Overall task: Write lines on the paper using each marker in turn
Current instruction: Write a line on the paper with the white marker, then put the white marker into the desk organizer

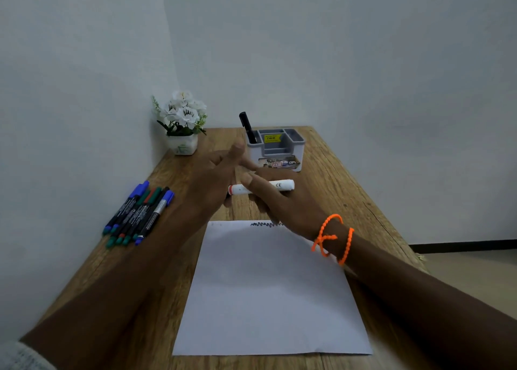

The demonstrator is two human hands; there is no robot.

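A white sheet of paper (268,291) lies on the wooden table (335,179), with one black zigzag line (264,224) at its top edge. Just beyond the paper, my right hand (282,204), with orange bead bracelets at the wrist, holds a white marker with a red band (240,189) lying sideways. My left hand (216,178) is raised beside the marker's left end, fingers spread. Its palm hides that end, and a small dark bit shows under it. Several capped blue, green and red markers (138,214) lie in a bunch at the table's left edge.
A grey desk organizer (279,152) stands at the back with one black marker (247,127) upright in its left slot. A pot of white flowers (181,123) sits in the back left corner. Walls close off the left and far sides.
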